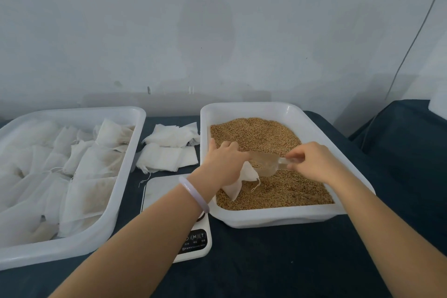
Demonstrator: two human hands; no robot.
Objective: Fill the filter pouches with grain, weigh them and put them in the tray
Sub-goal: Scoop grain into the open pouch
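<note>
1. Nearest, two bare forearms reach forward over a table (278,261) covered in dark cloth. The left wrist wears a pale bracelet (193,195).
2. A white scale (164,191) lies on the table under the left forearm, its button panel at the near end.
3. The left hand (226,162) grips the top of a white filter pouch (238,185), which hangs over the grain (266,135).
4. The right hand (314,162) pinches the handle of a clear scoop (266,164). The scoop's mouth points at the pouch opening and holds some grain.
5. Both hands are over the grain tray (266,218), a white tray to the right of the scale.
6. To the left, well apart from it, a second white tray (72,249) holds many filled pouches (92,176).
7. Between the far ends of the two trays lies a loose pile of empty pouches (169,150).
8. Behind everything is a pale wall (217,31), with a thin cable (416,38) slanting down at the right.
</note>
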